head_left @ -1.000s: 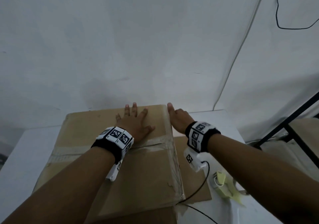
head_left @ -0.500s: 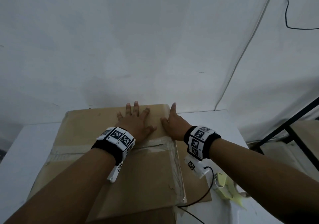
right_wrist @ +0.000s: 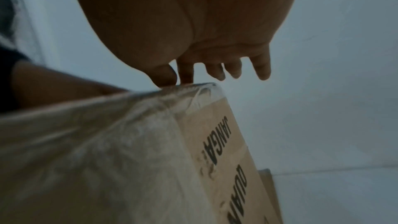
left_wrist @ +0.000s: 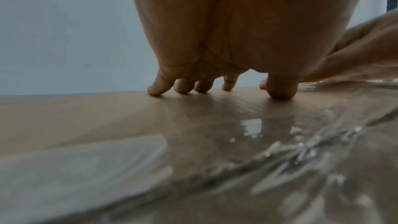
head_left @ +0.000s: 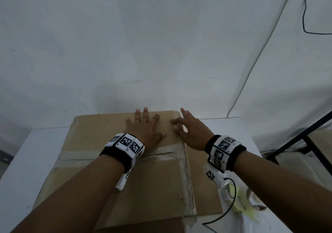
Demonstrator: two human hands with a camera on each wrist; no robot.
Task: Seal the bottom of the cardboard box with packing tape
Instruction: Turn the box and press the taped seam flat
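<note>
A brown cardboard box [head_left: 100,139] lies on the white table with its flaps closed. Clear packing tape [head_left: 165,152] runs along the seam and down the right edge [head_left: 188,184]. My left hand [head_left: 143,126] lies flat on the far part of the top, fingers spread, fingertips [left_wrist: 155,89] pressing the taped cardboard [left_wrist: 193,125]. My right hand [head_left: 188,125] is at the box's far right corner, fingers straight. In the right wrist view its thumb and forefinger [right_wrist: 185,74] touch the crinkled tape on the corner [right_wrist: 206,88], the other fingers spread in the air.
A roll of tape with a yellowish holder [head_left: 239,200] lies on the table [head_left: 36,152] to the right of the box, by a black cable [head_left: 226,213]. A flat cardboard sheet [head_left: 203,187] lies under the box's right side. A black metal frame [head_left: 305,139] stands at the right.
My right hand has moved from the box's right side up onto its far right corner and spread its fingers. The left hand has stayed flat on the top.
</note>
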